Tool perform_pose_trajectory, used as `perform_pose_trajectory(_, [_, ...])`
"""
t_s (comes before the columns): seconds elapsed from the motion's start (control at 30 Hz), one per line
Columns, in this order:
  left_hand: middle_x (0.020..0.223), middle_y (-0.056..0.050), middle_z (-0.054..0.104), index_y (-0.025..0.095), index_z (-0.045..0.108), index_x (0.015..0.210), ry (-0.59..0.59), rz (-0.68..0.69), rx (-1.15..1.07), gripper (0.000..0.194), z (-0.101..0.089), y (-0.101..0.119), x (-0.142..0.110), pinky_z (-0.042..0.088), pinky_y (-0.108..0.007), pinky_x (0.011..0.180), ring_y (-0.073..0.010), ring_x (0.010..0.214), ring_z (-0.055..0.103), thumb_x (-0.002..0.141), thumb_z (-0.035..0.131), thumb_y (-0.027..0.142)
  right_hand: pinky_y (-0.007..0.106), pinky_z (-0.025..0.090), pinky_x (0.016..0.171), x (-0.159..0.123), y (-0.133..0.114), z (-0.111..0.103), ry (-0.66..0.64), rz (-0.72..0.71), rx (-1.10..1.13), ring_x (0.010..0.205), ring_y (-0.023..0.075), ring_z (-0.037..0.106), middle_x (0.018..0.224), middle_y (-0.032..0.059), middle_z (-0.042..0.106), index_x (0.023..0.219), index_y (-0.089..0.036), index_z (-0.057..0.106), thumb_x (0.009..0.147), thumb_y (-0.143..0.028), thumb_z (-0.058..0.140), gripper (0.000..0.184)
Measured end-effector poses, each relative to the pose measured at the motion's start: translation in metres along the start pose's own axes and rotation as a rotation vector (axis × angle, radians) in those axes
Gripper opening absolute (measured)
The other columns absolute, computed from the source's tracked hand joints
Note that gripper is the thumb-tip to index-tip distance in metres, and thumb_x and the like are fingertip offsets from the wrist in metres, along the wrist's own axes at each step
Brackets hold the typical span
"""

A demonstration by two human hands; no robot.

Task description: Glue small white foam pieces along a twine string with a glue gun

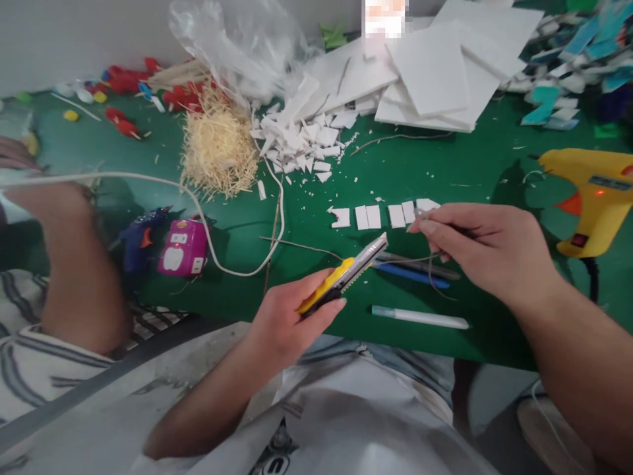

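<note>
My left hand [291, 316] is closed around a yellow utility knife [326, 287], its blade pointing up and to the right. To the right, the fingers of my right hand [484, 247] are pinched together at the end of a row of small white foam pieces [367, 217]. Whatever lies between those fingertips is too small to make out. A thin grey cord [316, 248] runs across the table towards my right hand. Below the hands lie a blue pen [413, 274] and a white pen with a pale green end [420, 317].
A yellow glue gun [588, 191] stands at the right. White foam sheets [430, 72], foam scraps [301, 138] and a straw-like bundle [217, 148] lie behind. At left are a pink power adapter [184, 247], a blue glue gun [136, 241], a white cable [242, 272] and another person's arm [74, 257].
</note>
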State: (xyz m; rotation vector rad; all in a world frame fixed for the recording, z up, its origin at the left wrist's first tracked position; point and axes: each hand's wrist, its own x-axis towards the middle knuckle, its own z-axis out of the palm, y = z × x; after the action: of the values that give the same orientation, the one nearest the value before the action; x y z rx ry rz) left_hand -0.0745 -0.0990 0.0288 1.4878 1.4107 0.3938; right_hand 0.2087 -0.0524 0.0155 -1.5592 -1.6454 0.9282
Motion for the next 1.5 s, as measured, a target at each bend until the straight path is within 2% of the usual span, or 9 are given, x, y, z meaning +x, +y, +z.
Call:
perform_pose_trajectory(0.1, [0.080, 0.006, 0.070, 0.022, 0.082, 0.136, -0.061, 0.024, -0.088, 0.045, 0.003, 0.004, 0.003, 0.046, -0.014, 0.063, -0.0074, 0.068, 0.056, 0.095, 0.070, 0.037, 0.030, 0.043, 0.050, -0.001, 0.002, 0.000, -0.018, -0.176, -0.089, 0.057, 0.0140, 0.062, 0.073, 0.0013, 0.075, 0.086, -0.028, 0.084, 0.100, -0.043, 0.070, 0.024])
perform_pose_trajectory(0.2, [0.083, 0.005, 0.070, 0.021, 0.081, 0.137, -0.093, 0.043, -0.117, 0.046, 0.005, 0.007, 0.006, 0.044, -0.015, 0.062, -0.0069, 0.068, 0.052, 0.095, 0.070, 0.035, 0.030, 0.052, 0.059, -0.001, 0.005, -0.001, -0.046, -0.314, -0.154, 0.065, 0.0158, 0.070, 0.074, 0.0005, 0.077, 0.089, -0.030, 0.084, 0.103, -0.033, 0.065, 0.024])
perform_pose_trajectory(0.47, [0.083, 0.005, 0.069, 0.018, 0.081, 0.133, -0.117, 0.044, -0.116, 0.044, 0.007, 0.008, 0.011, 0.043, -0.017, 0.062, -0.0069, 0.068, 0.049, 0.095, 0.070, 0.037, 0.029, 0.056, 0.062, -0.001, 0.011, 0.000, -0.068, -0.476, -0.267, 0.067, 0.0162, 0.074, 0.081, 0.0000, 0.081, 0.094, -0.029, 0.081, 0.106, -0.024, 0.059, 0.026])
perform_pose_trajectory(0.63, [0.093, 0.003, 0.075, 0.018, 0.080, 0.135, -0.119, 0.017, -0.090, 0.047, 0.008, 0.010, 0.012, 0.046, -0.018, 0.069, -0.0087, 0.075, 0.056, 0.094, 0.071, 0.040, 0.029, 0.055, 0.060, -0.002, 0.010, -0.001, -0.089, -0.473, -0.288, 0.065, 0.0155, 0.073, 0.079, -0.0001, 0.080, 0.094, -0.029, 0.081, 0.109, -0.028, 0.058, 0.027])
perform_pose_trajectory(0.73, [0.089, 0.004, 0.072, 0.019, 0.081, 0.132, -0.121, 0.016, -0.090, 0.044, 0.007, 0.009, 0.011, 0.045, -0.018, 0.068, -0.0087, 0.074, 0.054, 0.095, 0.070, 0.040, 0.029, 0.057, 0.062, -0.003, 0.010, -0.001, -0.076, -0.493, -0.293, 0.069, 0.0163, 0.076, 0.083, 0.0001, 0.082, 0.097, -0.029, 0.081, 0.109, -0.026, 0.058, 0.026])
perform_pose_trajectory(1.0, [0.081, 0.005, 0.065, 0.016, 0.080, 0.123, -0.114, 0.030, -0.097, 0.038, 0.008, 0.011, 0.013, 0.041, -0.019, 0.063, -0.0080, 0.070, 0.049, 0.094, 0.069, 0.038, 0.027, 0.058, 0.062, -0.001, 0.013, 0.001, -0.068, -0.602, -0.349, 0.066, 0.0152, 0.075, 0.077, 0.0001, 0.080, 0.098, -0.026, 0.080, 0.111, -0.023, 0.055, 0.028])
perform_pose_trajectory(1.23, [0.070, 0.008, 0.056, 0.018, 0.078, 0.114, -0.125, -0.008, -0.111, 0.032, 0.011, 0.007, 0.015, 0.039, -0.020, 0.059, -0.0081, 0.062, 0.045, 0.096, 0.068, 0.042, 0.026, 0.054, 0.060, -0.001, 0.012, 0.003, -0.109, -0.582, -0.327, 0.065, 0.0147, 0.073, 0.077, 0.0005, 0.079, 0.095, -0.026, 0.079, 0.109, -0.022, 0.056, 0.027])
perform_pose_trajectory(1.37, [0.068, 0.008, 0.056, 0.019, 0.078, 0.114, -0.126, -0.022, -0.108, 0.033, 0.011, 0.007, 0.016, 0.041, -0.021, 0.061, -0.0090, 0.061, 0.048, 0.094, 0.068, 0.044, 0.024, 0.050, 0.055, -0.002, 0.010, 0.005, -0.127, -0.510, -0.296, 0.059, 0.0128, 0.067, 0.073, 0.0000, 0.077, 0.092, -0.025, 0.080, 0.107, -0.024, 0.057, 0.027])
perform_pose_trajectory(1.5, [0.069, 0.008, 0.055, 0.020, 0.077, 0.114, -0.121, -0.038, -0.112, 0.032, 0.010, 0.008, 0.016, 0.041, -0.022, 0.060, -0.0086, 0.059, 0.046, 0.095, 0.068, 0.044, 0.026, 0.058, 0.063, -0.003, 0.012, 0.007, -0.113, -0.427, -0.275, 0.068, 0.0159, 0.076, 0.084, 0.0019, 0.083, 0.098, -0.027, 0.084, 0.104, -0.027, 0.059, 0.026])
